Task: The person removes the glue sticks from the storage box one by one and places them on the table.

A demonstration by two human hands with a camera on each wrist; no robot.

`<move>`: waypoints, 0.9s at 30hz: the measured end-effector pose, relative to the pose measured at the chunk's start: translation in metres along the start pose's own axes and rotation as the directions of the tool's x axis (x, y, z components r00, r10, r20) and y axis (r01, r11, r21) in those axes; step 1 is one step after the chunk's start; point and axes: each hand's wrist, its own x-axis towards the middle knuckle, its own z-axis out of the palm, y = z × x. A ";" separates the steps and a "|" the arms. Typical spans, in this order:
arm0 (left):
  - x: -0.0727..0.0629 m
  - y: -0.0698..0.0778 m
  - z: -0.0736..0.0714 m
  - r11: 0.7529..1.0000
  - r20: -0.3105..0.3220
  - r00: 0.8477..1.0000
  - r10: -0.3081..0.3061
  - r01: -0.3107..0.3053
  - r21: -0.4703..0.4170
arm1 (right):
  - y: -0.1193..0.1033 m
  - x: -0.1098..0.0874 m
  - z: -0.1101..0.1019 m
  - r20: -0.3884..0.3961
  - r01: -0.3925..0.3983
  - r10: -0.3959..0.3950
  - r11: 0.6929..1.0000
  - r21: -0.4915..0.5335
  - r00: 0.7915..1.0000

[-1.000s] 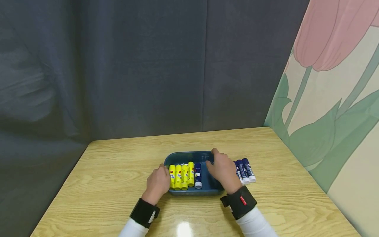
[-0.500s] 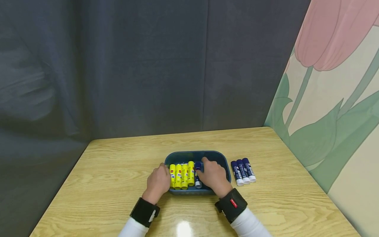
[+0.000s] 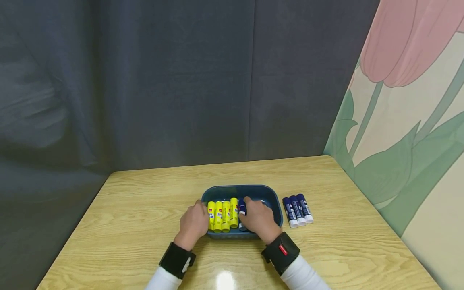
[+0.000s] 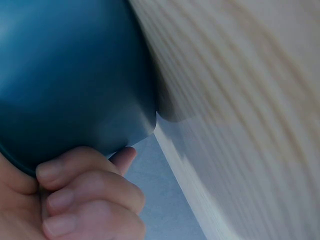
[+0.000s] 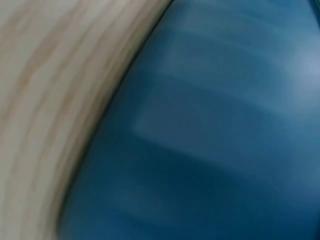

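A dark blue tray (image 3: 266, 189) holds several yellow glue sticks (image 3: 226, 215) side by side, with one dark blue glue stick (image 3: 242, 207) with a white end at their right. My left hand (image 3: 194, 223) grips the tray's left rim; in the left wrist view its curled fingers (image 4: 95, 200) lie against the tray wall (image 4: 75, 75). Inside the tray, my right hand (image 3: 259, 217) touches the dark blue glue stick, covering part of it. Whether the fingers pinch it is hidden. Only the tray's blurred wall (image 5: 200, 130) and the table show in the right wrist view.
Three dark blue glue sticks (image 3: 297, 210) with white ends lie in a row on the wooden table (image 3: 145, 209), right of the tray. A dark curtain (image 3: 181, 88) hangs behind the table, and a wall painted with tulips (image 3: 406, 133) stands at the right.
My right hand has moved left, from the tray's right end onto the dark blue glue stick inside. The three sticks on the table are now uncovered. My left hand has stayed on the rim.
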 end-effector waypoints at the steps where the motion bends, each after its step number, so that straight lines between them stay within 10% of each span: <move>1: 0.000 0.000 0.000 1.000 0.000 1.000 0.002 -0.002 0.001 | 0.000 0.000 0.000 0.005 -0.001 0.001 1.000 0.000 1.000; 27: 0.000 0.000 0.001 1.000 0.006 1.000 -0.001 0.001 0.013 | 0.006 -0.003 -0.005 0.102 -0.022 0.026 0.999 -0.044 0.994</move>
